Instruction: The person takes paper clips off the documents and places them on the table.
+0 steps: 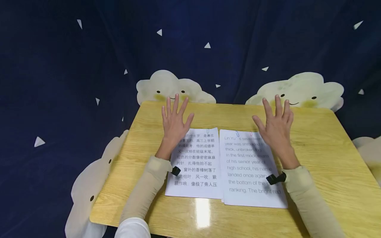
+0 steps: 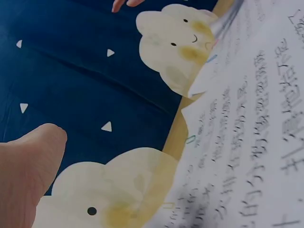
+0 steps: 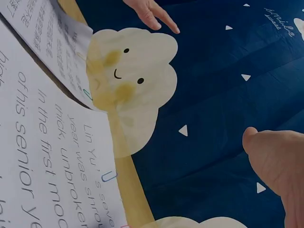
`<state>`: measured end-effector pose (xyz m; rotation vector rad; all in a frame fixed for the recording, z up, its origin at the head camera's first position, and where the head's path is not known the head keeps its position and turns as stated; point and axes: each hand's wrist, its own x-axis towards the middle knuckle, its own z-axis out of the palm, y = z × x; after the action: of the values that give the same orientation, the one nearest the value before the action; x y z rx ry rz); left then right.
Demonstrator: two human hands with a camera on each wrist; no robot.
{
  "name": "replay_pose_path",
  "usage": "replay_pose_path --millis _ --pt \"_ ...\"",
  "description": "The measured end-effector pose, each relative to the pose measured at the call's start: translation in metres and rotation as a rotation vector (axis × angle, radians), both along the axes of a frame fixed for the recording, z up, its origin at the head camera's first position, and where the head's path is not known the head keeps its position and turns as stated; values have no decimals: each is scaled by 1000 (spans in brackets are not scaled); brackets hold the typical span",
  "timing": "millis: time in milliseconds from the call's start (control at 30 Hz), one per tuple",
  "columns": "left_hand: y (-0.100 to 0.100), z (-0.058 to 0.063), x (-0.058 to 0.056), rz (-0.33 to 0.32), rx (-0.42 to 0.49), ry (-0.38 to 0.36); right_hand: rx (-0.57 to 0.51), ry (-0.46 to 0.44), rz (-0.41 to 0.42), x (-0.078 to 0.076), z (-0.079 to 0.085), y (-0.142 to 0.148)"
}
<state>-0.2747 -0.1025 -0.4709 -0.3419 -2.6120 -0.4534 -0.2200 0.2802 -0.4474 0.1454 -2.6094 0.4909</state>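
Two stacks of printed paper lie side by side on the wooden table. Chinese characters fill the left stack [image 1: 196, 165], and large English text covers the right stack [image 1: 250, 178]. Paper clips hold their top edges, among them a blue clip [image 3: 109, 176] and a green clip [image 2: 190, 139]. My left hand [image 1: 174, 124], fingers spread, is raised over the upper left corner of the Chinese sheets and holds nothing. Likewise spread and bare, my right hand [image 1: 276, 127] is over the upper right corner of the English sheets. Each wrist view shows its hand's thumb above the papers' far side.
The light wooden table [image 1: 321, 148] reaches back to a dark blue curtain [image 1: 190, 49] with white triangles and smiling clouds. A bright reflection shines on the tabletop near the front edge. Black wrist straps with small mounts sit on both sleeves.
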Motion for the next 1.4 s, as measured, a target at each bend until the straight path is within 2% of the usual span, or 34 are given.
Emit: replay_pose_path --millis 133,500,900,1200,1400 --pt "-2 -9 1 -25 16 -1 -11 -12 3 1 -5 -1" --pt "-10 -36 8 -35 18 -85 -32 -39 42 2 -27 -5" --pt "-16 -57 11 -22 75 -236 -34 -49 64 6 -42 -8" --pt "-23 -74 12 5 41 -245 -66 -51 87 9 -46 -16" --pt "-24 -77 14 11 10 -273 -72 -68 129 13 -51 -25"
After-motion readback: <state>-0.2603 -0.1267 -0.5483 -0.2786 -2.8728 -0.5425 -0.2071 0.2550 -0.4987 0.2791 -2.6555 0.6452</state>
